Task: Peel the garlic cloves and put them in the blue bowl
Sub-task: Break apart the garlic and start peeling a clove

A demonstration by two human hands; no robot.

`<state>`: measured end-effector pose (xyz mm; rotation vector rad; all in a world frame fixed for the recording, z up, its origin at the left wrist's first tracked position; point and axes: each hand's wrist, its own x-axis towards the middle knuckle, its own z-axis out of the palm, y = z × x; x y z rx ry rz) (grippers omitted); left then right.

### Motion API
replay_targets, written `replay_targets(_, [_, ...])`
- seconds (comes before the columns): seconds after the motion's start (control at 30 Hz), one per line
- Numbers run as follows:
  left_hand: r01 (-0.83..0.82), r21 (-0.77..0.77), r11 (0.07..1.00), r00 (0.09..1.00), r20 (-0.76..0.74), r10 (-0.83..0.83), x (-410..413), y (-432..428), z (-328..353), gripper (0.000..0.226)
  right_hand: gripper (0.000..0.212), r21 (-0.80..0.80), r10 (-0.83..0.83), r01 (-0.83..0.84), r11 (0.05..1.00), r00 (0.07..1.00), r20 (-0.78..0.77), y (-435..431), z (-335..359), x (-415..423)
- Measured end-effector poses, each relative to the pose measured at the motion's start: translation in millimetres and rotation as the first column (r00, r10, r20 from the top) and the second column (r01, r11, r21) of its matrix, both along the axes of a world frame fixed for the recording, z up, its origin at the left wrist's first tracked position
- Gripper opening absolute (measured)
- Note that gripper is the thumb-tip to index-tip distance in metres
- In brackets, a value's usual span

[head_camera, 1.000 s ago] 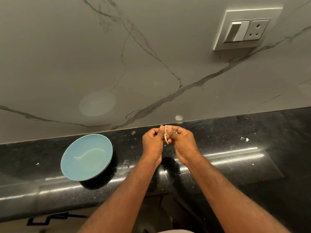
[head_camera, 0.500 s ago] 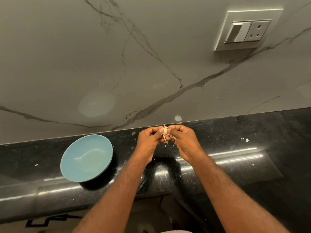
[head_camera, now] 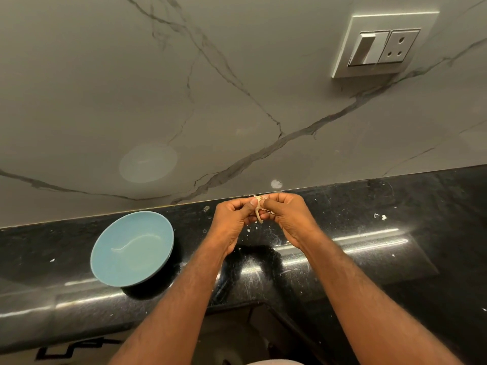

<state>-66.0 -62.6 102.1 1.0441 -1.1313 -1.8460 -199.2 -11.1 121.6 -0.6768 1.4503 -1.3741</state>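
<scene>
Peeling | your left hand (head_camera: 234,222) and right hand (head_camera: 287,219) stayed pinching the garlic clove (head_camera: 257,201) above the worktop's (head_camera: 395,259) back edge | skin strip (head_camera: 258,217) still dangled, unpeeled | blue bowl (head_camera: 131,248) left of you held nothing.

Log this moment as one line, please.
phase: peeling | left hand, right hand: pinching garlic clove | blue bowl: empty

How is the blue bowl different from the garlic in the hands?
The bowl is blue, smooth and round; the garlic is pale, with papery skin hanging off. The bowl looks far bigger than the garlic. The bowl sits empty on the black counter; the garlic is pinched above it by the left hand and right hand. Both are over the same counter.
</scene>
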Motion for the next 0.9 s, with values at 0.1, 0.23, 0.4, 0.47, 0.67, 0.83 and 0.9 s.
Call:
replay_targets(0.1, [-0.029, 0.003, 1.0, 0.999, -0.017, 0.029, -1.7, 1.9, 4.4, 0.014, 0.007, 0.011, 0.0, 0.001, 1.0, 0.999, -0.045, -0.6, 1.5, 2.0])
replay_targets(0.23, [-0.079, -0.009, 0.997, 0.997, 0.013, 0.079, -6.8, 4.6, 0.0, 0.012, 0.009, 0.013, -0.042, 0.044, 0.999, 0.994, -0.096, -2.9, -0.8, 7.3])
replay_targets(0.4, [-0.054, 0.018, 0.998, 0.998, -0.021, 0.055, -6.3, 5.0, -4.6, 0.013, 0.008, -0.008, -0.046, 0.045, 0.999, 0.993, -0.108, -1.3, -2.1, 7.7])
replay_targets(0.47, [-0.037, 0.054, 0.998, 0.997, -0.06, 0.041, -4.6, 3.2, -4.0, 0.014, 0.012, -0.016, -0.042, 0.041, 0.999, 0.998, -0.045, -0.3, -1.1, 6.6])
replay_targets(0.67, [-0.053, 0.11, 0.992, 0.995, -0.076, 0.061, -1.8, 0.6, -5.0, 0.014, 0.009, -0.013, -0.07, 0.072, 0.997, 0.992, 0.108, 2.6, -0.8, 4.9])
replay_targets(0.83, [-0.078, 0.025, 0.997, 0.997, -0.002, 0.078, -1.7, 1.4, -4.9, 0.012, 0.004, -0.017, -0.036, 0.039, 0.999, 0.987, 0.158, 4.1, 1.0, 3.3])
replay_targets(0.9, [-0.09, 0.015, 0.996, 0.996, 0.004, 0.09, -1.5, 1.4, -3.9, 0.011, 0.004, -0.011, -0.031, 0.033, 0.999, 0.988, 0.152, 4.2, 1.1, 2.1])
